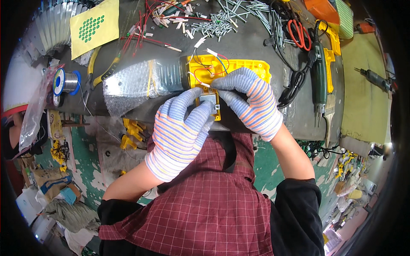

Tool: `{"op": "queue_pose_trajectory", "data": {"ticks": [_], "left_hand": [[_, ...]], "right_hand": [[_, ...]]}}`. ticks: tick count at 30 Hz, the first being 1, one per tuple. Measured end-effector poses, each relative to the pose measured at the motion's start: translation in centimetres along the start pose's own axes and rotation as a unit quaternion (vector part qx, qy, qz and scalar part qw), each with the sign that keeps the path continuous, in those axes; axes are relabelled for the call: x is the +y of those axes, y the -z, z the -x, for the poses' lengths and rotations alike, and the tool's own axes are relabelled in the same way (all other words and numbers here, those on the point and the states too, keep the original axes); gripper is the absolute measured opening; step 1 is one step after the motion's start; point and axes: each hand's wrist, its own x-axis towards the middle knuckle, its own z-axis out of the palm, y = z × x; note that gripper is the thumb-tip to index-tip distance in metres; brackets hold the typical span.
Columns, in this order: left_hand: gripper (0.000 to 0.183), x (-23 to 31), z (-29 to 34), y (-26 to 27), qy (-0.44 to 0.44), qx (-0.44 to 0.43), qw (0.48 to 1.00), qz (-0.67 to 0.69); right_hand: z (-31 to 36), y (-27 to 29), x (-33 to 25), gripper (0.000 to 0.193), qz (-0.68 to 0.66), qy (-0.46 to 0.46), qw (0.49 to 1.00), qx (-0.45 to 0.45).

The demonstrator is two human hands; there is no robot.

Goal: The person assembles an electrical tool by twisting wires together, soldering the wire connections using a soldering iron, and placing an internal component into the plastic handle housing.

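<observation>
Pinching the small grey metal part point(208, 99) between both gloved hands: left hand point(181, 130) fingers closed on its left side, right hand point(252, 102) fingers closed on its right. Part sits in the yellow plastic housing point(252, 67) at the bench point(256, 42) edge (red, blue, white wires point(213, 68) looped just above). Bubble wrap point(132, 85) lies left; electric screwdriver point(318, 72) right.

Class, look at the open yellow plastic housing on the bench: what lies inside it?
Inside the yellow housing are red, blue and white wires and a small grey metal part, pinched between the left hand and right hand. The gloved fingers cover whatever sits beneath them.
</observation>
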Motion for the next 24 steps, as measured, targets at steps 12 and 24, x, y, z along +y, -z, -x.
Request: {"op": "queue_pose_trajectory", "data": {"ticks": [12, 24], "left_hand": [[0.033, -2.4, 1.1, -2.0, -0.202, 0.078, 0.974, 0.072], [0.030, -1.7, 1.0, -2.1, -0.064, 0.083, 0.990, 0.094]], "right_hand": [[-1.6, 2.4, -1.4, 0.020, 0.070, 0.045, 0.980, -0.180], [1.8, 0.2, -0.1, 0.024, 0.239, 0.135, 0.961, 0.024]]}}
